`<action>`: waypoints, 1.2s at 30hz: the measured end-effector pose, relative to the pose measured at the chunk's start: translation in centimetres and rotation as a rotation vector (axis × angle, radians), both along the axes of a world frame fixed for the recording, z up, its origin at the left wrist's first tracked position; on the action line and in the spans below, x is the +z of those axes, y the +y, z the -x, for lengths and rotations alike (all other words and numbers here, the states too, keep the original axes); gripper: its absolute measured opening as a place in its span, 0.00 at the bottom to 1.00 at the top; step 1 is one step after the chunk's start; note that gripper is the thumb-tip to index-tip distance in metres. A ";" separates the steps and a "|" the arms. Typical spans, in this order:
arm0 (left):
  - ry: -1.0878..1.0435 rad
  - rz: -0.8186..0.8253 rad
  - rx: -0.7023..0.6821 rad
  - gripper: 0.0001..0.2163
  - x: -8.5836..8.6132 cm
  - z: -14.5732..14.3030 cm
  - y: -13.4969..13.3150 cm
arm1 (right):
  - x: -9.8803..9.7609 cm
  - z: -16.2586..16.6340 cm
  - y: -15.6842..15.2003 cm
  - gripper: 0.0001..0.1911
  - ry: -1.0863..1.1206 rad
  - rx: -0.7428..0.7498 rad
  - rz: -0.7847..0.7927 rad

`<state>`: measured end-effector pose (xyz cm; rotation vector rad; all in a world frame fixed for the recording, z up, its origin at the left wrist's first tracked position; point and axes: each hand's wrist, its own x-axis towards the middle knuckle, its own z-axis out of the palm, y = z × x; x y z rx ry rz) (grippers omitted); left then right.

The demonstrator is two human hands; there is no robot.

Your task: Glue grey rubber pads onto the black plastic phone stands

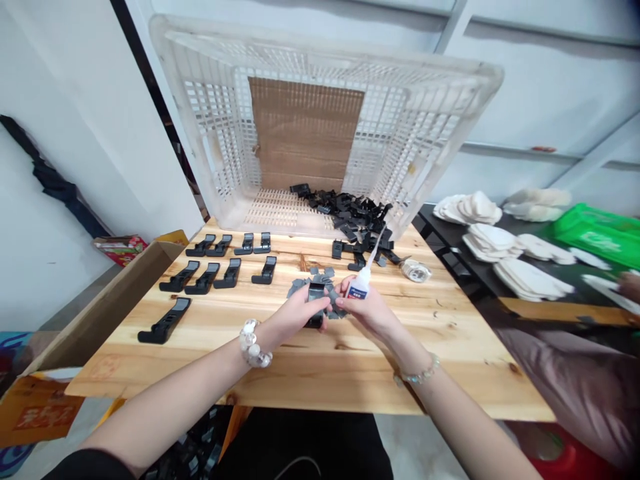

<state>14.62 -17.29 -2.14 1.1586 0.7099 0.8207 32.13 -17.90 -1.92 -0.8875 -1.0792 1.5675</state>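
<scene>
A wooden table [450, 333] carries a white plastic crate [420, 110] lying on its side, with a cardboard sheet [306, 133] against its far wall. A heap of black parts [355, 213] spills from the crate mouth, too jumbled to count, so much looks left to do. At the left, nine black parts [203, 279] sit in loose rows (their ends look grey-faced), which I take for the finished share; one more is in hand, so the work seems at an early stage.

The left hand [299, 308] grips that held part [316, 293] between thumb and fingers, its top edge sticking up past the thumb. The right hand [367, 310] clasps a small glue bottle [358, 287] just beside it; whether its fingertips touch the part, I cannot tell. The thin nozzle [377, 253] points up and away. Grey squares [300, 285] lie scattered around the held part.
</scene>
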 end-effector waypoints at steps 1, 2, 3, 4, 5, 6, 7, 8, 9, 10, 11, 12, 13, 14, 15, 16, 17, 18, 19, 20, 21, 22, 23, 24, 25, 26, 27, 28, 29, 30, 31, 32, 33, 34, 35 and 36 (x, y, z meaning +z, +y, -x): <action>0.000 -0.003 0.001 0.16 0.0 -0.1 0.1 | -0.1 0.0 0.0 0.18 0.000 0.006 -0.004; 0.000 -0.006 0.005 0.16 0.0 -0.1 0.1 | -0.1 0.0 0.0 0.18 0.001 0.011 -0.009; -0.002 -0.008 0.010 0.17 -0.1 -0.1 0.1 | -0.2 0.1 0.0 0.18 0.004 0.018 -0.015; -0.004 -0.010 0.015 0.17 -0.1 -0.1 0.1 | -0.3 0.1 -0.1 0.19 0.009 0.028 -0.022; -0.007 -0.012 0.018 0.17 -0.2 -0.1 0.2 | -0.3 0.2 -0.1 0.19 0.016 0.041 -0.028; -0.011 -0.015 0.019 0.17 -0.2 -0.1 0.2 | -0.3 0.2 -0.1 0.20 0.026 0.056 -0.034; -0.013 -0.017 0.015 0.17 -0.2 -0.1 0.2 | -0.4 0.3 0.0 0.20 0.036 0.071 -0.040; -0.014 -0.018 0.009 0.17 -0.2 0.0 0.2 | -0.4 0.3 0.0 0.20 0.047 0.084 -0.045; -0.015 -0.018 0.002 0.17 -0.1 0.1 0.1 | -0.4 0.3 0.0 0.19 0.057 0.096 -0.049; -0.015 -0.017 -0.005 0.17 0.0 0.2 0.1 | -0.4 0.2 0.0 0.19 0.066 0.105 -0.052; -0.014 -0.013 -0.010 0.17 0.1 0.3 0.1 | -0.5 0.2 0.1 0.19 0.075 0.113 -0.054; -0.014 -0.008 -0.014 0.17 0.2 0.4 0.1 | -0.6 0.1 0.1 0.18 0.084 0.119 -0.056; -0.013 -0.003 -0.019 0.16 0.3 0.5 0.1 | -0.7 0.1 0.2 0.18 0.093 0.124 -0.057; -0.013 0.002 -0.024 0.16 0.4 0.6 0.1 | -0.8 0.0 0.3 0.18 0.102 0.127 -0.059; -0.013 0.007 -0.029 0.16 0.5 0.6 0.1 | -0.9 0.0 0.3 0.18 0.111 0.129 -0.061; -0.015 0.011 -0.037 0.15 0.6 0.7 0.1 | -1.0 0.0 0.4 0.18 0.120 0.133 -0.061; -0.016 0.017 -0.046 0.14 0.6 0.7 0.1 | -1.1 0.0 0.4 0.18 0.129 0.135 -0.063; -0.016 0.024 -0.057 0.14 0.6 0.8 0.1 | -1.1 0.0 0.4 0.19 0.135 0.139 -0.067; -0.014 0.035 -0.068 0.14 0.7 0.8 0.1 | -1.1 0.0 0.4 0.19 0.137 0.145 -0.072; -0.012 0.049 -0.081 0.14 0.6 0.9 0.1 | -1.0 0.0 0.4 0.19 0.134 0.152 -0.076; -0.008 0.064 -0.093 0.14 0.6 0.9 0.1 | -1.0 0.0 0.3 0.19 0.124 0.157 -0.080; -0.003 0.080 -0.107 0.14 0.6 0.9 0.0 | -0.9 0.0 0.3 0.18 0.106 0.151 -0.079; 0.003 0.095 -0.123 0.14 0.5 0.9 0.0 | -0.8 0.0 0.3 0.18 0.080 0.132 -0.070; 0.009 0.112 -0.140 0.15 0.5 0.9 0.0 | -0.6 0.0 0.3 0.17 0.051 0.104 -0.053; 0.016 0.130 -0.157 0.15 0.4 0.9 -0.1 | -0.5 0.0 0.3 0.17 0.025 0.070 -0.035; 0.023 0.150 -0.175 0.16 0.3 0.9 -0.1 | -0.4 0.0 0.3 0.16 0.005 0.039 -0.018; 0.029 0.171 -0.188 0.16 0.3 0.9 -0.2 | -0.2 0.0 0.4 0.16 -0.010 0.017 -0.005; 0.032 0.189 -0.196 0.16 0.2 0.9 -0.2 | -0.1 -0.1 0.4 0.16 -0.021 0.004 0.004; 0.030 0.204 -0.199 0.16 0.1 0.8 -0.2 | 0.1 -0.1 0.4 0.16 -0.031 -0.002 0.005; 0.027 0.212 -0.200 0.16 0.0 0.8 -0.2 | 0.2 -0.1 0.3 0.16 -0.044 -0.007 0.002; 0.022 0.213 -0.201 0.15 -0.1 0.8 -0.1 | 0.3 0.0 0.3 0.17 -0.063 -0.009 -0.001; 0.018 0.207 -0.204 0.15 -0.2 0.8 -0.1 | 0.4 0.0 0.2 0.17 -0.085 -0.006 -0.005; 0.016 0.197 -0.208 0.15 -0.2 0.8 0.0 | 0.5 0.0 0.1 0.17 -0.108 0.005 -0.006; 0.015 0.183 -0.207 0.15 -0.3 0.9 0.0 | 0.5 0.1 0.0 0.17 -0.127 0.023 -0.005; 0.016 0.169 -0.202 0.14 -0.3 0.9 0.1 | 0.4 0.1 0.0 0.17 -0.142 0.042 0.002; 0.016 0.157 -0.196 0.14 -0.4 1.0 0.1 | 0.4 0.2 0.0 0.18 -0.150 0.056 0.011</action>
